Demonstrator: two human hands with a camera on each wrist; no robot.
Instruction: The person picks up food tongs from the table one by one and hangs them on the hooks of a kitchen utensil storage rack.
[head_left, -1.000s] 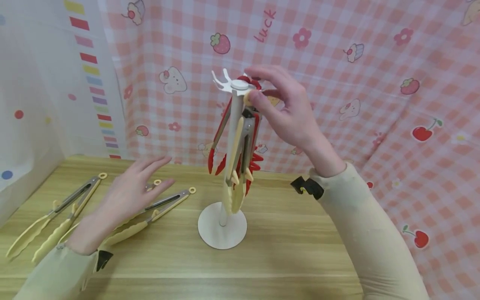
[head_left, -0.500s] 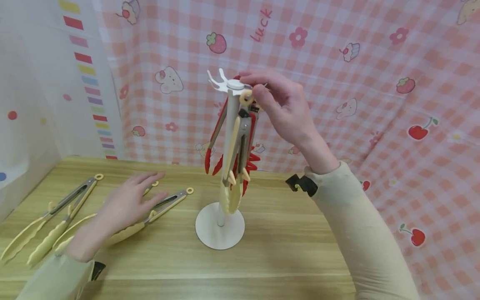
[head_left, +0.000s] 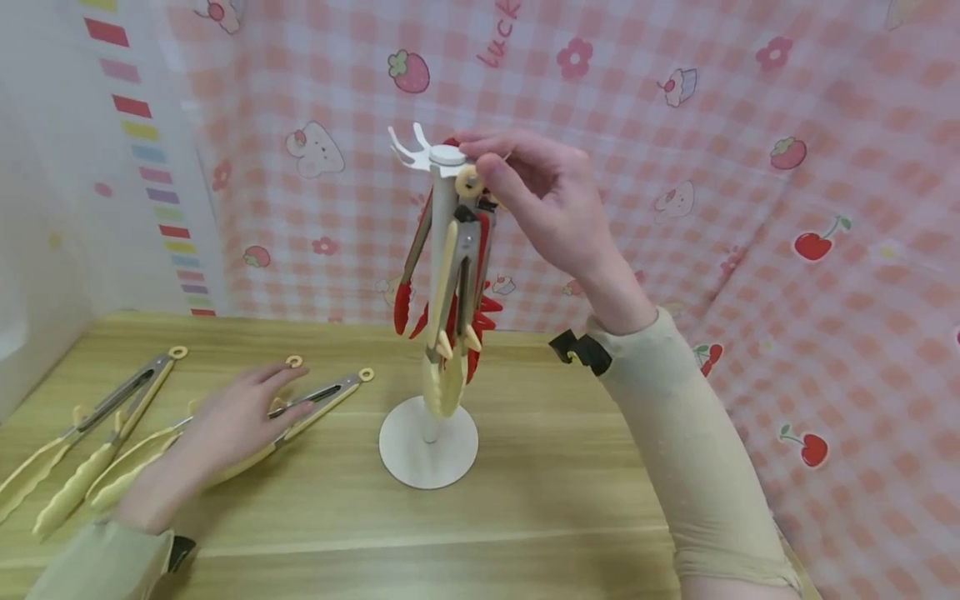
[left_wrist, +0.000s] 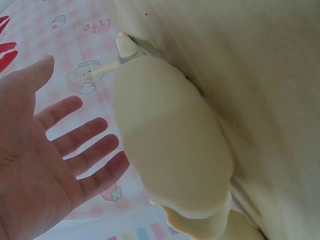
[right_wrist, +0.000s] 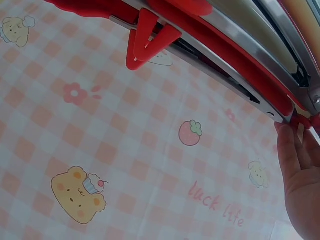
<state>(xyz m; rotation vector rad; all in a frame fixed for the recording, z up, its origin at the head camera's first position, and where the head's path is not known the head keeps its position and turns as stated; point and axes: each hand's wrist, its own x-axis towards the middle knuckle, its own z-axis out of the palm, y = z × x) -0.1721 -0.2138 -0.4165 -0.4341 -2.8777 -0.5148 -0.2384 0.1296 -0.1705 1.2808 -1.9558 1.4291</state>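
My right hand [head_left: 558,196] is at the top of a white hook stand [head_left: 429,450], its fingertips on the hooks and its thumb against the ring of hanging cream tongs [head_left: 444,387]. Red tongs [head_left: 402,307] hang around the back of the same stand. In the right wrist view, fingertips touch the upper end of red tongs [right_wrist: 225,62]. My left hand [head_left: 225,421] is over two cream tongs on the table, the middle pair [head_left: 131,467] and the right pair [head_left: 318,408], partly hiding them. In the left wrist view its fingers are spread, holding nothing, near a large cream tong head [left_wrist: 170,125].
Another pair of cream tongs [head_left: 67,500] lies at the far left of the wooden table [head_left: 540,517]. Bare white hooks [head_left: 408,150] stick out on the stand's left side. A pink checked curtain [head_left: 360,208] hangs close behind the stand.
The right thumb has come off the front of the cream tongs' ring to its side, and the ring now shows fully. The left hand has lowered toward the tongs on the table.
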